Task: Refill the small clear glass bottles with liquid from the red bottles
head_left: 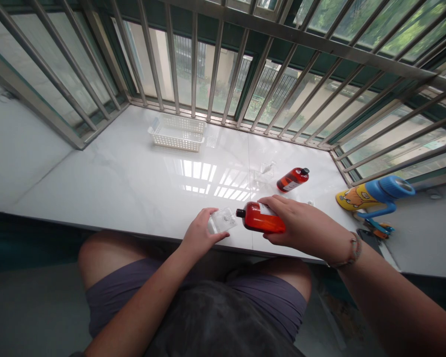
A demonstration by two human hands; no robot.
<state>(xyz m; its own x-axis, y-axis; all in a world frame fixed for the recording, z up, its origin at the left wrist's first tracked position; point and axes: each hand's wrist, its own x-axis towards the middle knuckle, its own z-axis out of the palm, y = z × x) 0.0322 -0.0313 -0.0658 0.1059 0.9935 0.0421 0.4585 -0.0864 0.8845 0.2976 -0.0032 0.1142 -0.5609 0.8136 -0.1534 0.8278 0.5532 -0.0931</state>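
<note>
My left hand (pixel 200 230) is closed around a small clear square bottle (pixel 223 220) near the counter's front edge. In my right hand (pixel 293 223) lies a red-orange bottle (pixel 258 218) with a white label, tipped on its side. Its black neck (pixel 241 213) points left at the clear bottle's top, with little or no gap that I can make out. Whether any liquid is flowing is too small to tell. Behind my right hand a second red-orange bottle (pixel 292 180) with a black top stands on the counter.
A white perforated basket (pixel 176 134) sits at the back left of the glossy white counter (pixel 134 183). Clear plastic pieces (pixel 265 171) lie near the second bottle. A blue-and-yellow flask (pixel 371 193) stands at right, with a dark phone-like object (pixel 369 239) nearby. Metal bars (pixel 219 69) line the window.
</note>
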